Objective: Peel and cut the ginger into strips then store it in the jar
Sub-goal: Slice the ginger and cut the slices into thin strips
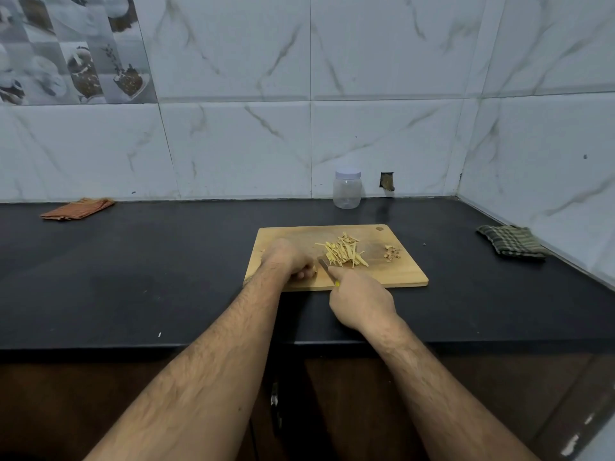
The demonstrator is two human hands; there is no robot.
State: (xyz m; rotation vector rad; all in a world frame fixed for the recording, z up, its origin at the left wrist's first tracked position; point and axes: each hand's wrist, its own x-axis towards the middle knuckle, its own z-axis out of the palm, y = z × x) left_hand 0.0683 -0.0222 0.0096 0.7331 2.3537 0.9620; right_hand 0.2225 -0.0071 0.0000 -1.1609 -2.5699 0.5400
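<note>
A wooden cutting board [336, 257] lies on the black bench [133, 277], a little right of centre and near the front edge. The left hand [288, 259] rests on the near left part of the board, its fingers [304, 272] curled down onto a small piece of ginger [312, 269] that barely shows beneath them. The right hand [361, 299] grips a knife [327, 269] by its handle, of which only a spot of yellow shows at the near edge of the board; the forefinger lies stretched along the top of the blade. The blade points to the far left and sits just beside the left fingertips, between them and the pile of ginger strips [342, 252].

The strips lie in a loose heap in the middle of the board, pale yellow and thin, most of them running near to far. To their right, apart from them and toward the far right corner of the board, is a small cluster of brownish ginger peelings [392, 253].

A clear plastic jar [347, 189] with its white lid on stands upright at the far edge of the bench against the tiled wall [233, 144], beyond the board and well apart from it. A folded orange checked cloth [78, 208] lies at the far left of the bench, and a folded green checked cloth [511, 242] lies at the right, close to the side wall.
</note>
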